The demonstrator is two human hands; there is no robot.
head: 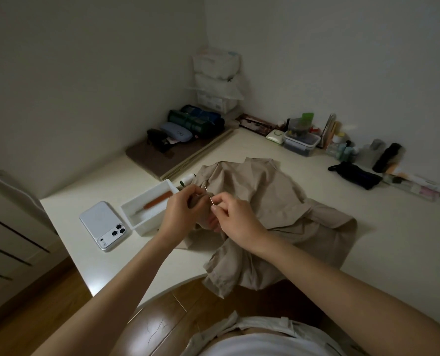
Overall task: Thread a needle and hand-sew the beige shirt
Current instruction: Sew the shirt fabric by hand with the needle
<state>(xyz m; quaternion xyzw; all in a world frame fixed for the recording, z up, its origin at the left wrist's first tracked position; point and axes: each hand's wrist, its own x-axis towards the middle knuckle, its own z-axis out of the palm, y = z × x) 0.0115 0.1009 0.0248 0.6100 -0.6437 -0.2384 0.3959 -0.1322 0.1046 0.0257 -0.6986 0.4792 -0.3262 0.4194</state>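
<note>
Pinching the needle (209, 196) near its lower end, the right hand (235, 217) holds it slanted, upper end toward the left hand (183, 206). Left fingers are curled, tips drawn together right at the needle's upper end. Whether they pinch thread, the needle or nothing cannot be told, since no thread is visible.

Both hands are raised just over the beige shirt (278, 209), which lies crumpled on the table (367, 240) with one edge hanging off the near side. A pale spool (188, 179) sits just beyond the left hand, beside a white tray (141, 222) holding an orange-handled tool (159, 198). A phone (105, 224) lies left of the tray.

Judgement: likely the threading step, or the pull-through just after it, with stitching not evidently begun. The next move calls for a steady needle, thread drawn through the eye, then a fold of shirt taken up.
</note>
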